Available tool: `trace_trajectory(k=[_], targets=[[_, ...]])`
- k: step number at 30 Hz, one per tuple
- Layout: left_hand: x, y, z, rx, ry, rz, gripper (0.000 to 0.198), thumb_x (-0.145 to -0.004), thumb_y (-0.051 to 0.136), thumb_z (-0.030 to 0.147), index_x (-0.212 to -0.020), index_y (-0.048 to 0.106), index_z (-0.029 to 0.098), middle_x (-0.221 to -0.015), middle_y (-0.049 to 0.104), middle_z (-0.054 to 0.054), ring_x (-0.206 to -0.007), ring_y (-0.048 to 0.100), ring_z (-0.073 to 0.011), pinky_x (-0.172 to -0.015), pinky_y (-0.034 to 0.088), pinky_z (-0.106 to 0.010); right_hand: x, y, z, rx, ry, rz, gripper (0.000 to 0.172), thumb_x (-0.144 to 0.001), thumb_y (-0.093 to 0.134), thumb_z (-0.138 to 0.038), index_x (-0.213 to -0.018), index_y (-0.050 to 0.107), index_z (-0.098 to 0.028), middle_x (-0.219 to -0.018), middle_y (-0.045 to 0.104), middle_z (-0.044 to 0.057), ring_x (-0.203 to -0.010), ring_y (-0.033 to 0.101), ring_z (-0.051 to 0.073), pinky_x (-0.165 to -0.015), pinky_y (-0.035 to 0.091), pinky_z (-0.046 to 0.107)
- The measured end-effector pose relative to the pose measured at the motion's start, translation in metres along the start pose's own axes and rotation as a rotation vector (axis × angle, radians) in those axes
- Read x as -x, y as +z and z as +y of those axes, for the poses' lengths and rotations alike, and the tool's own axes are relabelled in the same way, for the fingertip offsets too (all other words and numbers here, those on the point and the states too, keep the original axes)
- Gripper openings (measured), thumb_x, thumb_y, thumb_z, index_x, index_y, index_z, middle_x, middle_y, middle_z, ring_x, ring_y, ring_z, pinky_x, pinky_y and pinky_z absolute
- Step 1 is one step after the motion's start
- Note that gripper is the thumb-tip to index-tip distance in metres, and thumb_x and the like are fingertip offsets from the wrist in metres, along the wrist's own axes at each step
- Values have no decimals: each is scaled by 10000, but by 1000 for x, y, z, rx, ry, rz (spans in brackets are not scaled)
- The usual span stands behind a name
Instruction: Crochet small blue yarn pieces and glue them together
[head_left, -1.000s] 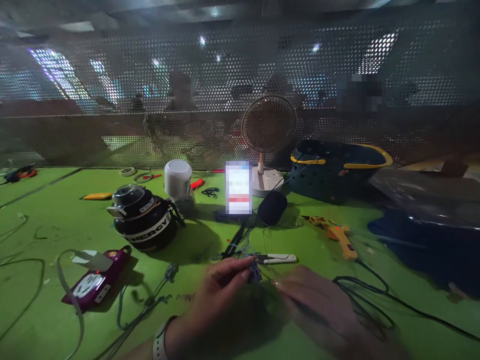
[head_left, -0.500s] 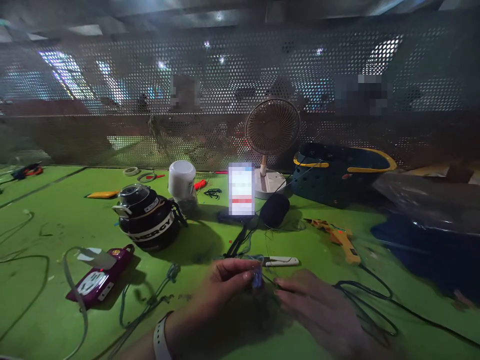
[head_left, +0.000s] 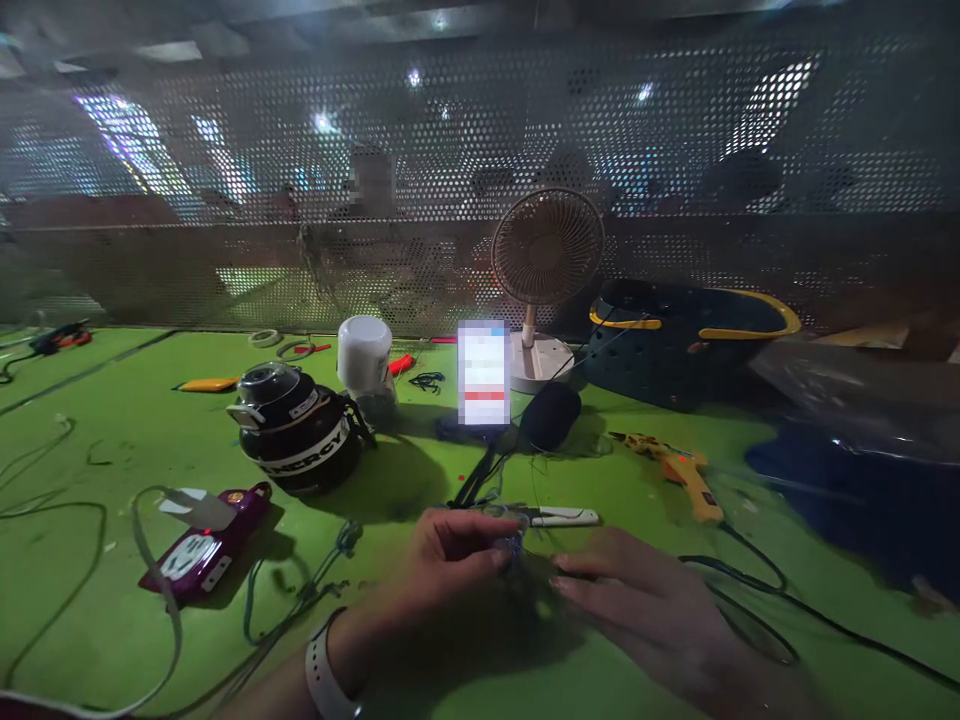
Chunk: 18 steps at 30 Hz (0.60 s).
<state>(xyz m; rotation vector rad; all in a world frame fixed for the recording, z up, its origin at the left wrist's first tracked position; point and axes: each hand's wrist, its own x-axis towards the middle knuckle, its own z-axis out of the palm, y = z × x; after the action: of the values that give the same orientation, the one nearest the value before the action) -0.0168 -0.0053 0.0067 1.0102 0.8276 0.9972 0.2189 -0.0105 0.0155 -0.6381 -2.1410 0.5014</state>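
While the left hand (head_left: 450, 562) pinches a small blue tangle (head_left: 513, 546) between thumb and fingertips just above the green tabletop (head_left: 112, 620), the right hand (head_left: 645, 612) lies beside it with fingers stretched out towards the tangle; I cannot tell whether it grips anything. White-handled snips (head_left: 561, 517) lie just beyond the tangle. Farther back stand a lit phone (head_left: 484, 372), a small fan (head_left: 546, 248) and a black jug (head_left: 300, 432).
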Motion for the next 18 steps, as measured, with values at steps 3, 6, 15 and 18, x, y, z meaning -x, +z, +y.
trace_trajectory(k=[3,6,15,18], targets=[[0,-1,0,-21,15,5,236,-688,819,248,-919,787,214,-834,787,-51,-715,678,-114,-690,516,-199,-1,0,2,12,-31,12,341,-898,617,-176,-1196,644,-340,-965,741,28,-801,705,154,-677,601,249],[0,-1,3,-49,48,-6,232,-690,813,245,-918,789,216,-860,773,-56,-747,669,-126,-703,514,-215,-2,-4,4,58,-102,-9,368,-850,664,-123,-1173,654,-301,-959,741,36,-789,686,154,-661,574,260],[1,-2,4,-181,70,-102,212,-748,745,269,-947,783,207,-777,699,-47,-666,591,-136,-625,464,-259,-12,-17,-4,-89,-59,-103,305,-840,679,-109,-1110,684,-251,-915,754,43,-785,685,153,-661,543,261],[2,-2,5,-193,47,-144,208,-769,728,297,-952,782,215,-793,696,-52,-681,588,-142,-633,456,-261,-15,-16,-5,-253,62,-77,256,-817,700,-105,-1021,732,-257,-824,756,25,-727,691,142,-641,539,244]])
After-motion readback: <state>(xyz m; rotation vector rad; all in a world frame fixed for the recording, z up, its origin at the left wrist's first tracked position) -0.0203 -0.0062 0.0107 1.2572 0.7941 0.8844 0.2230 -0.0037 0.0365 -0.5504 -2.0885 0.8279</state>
